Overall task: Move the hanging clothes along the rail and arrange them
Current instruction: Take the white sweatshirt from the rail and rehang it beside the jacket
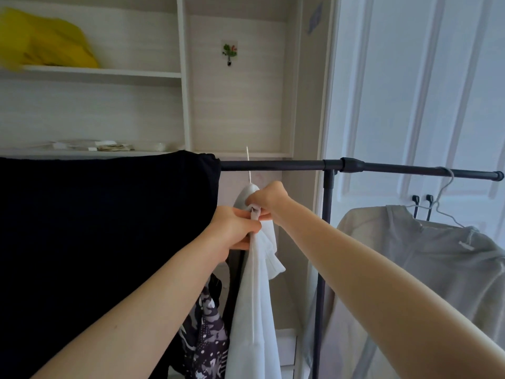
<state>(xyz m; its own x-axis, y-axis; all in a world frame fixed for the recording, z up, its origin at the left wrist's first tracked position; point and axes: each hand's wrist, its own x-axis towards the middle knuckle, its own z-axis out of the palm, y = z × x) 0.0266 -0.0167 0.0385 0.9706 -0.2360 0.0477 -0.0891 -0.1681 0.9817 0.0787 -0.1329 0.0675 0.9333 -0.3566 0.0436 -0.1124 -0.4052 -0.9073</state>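
The white shirt hangs from a white hanger on the dark rail, in the gap between a black garment draped over the rail on the left and the rack's upright post on the right. Both hands meet at its collar: the left hand pinches the front edge of the fabric just below the neck, and the right hand grips the collar at the hanger's shoulder.

The step looks like straightening the shirt on its hanger. It should go best if the left hand draws the placket down evenly while the right steadies the hanger, so the hook stays seated.

Open rail is short: the black garment's bunched edge is near on the left, the rail's joint on the right. Beyond the joint a grey hoodie hangs near the rail's end cap. A patterned garment hangs low, just beside the shirt.
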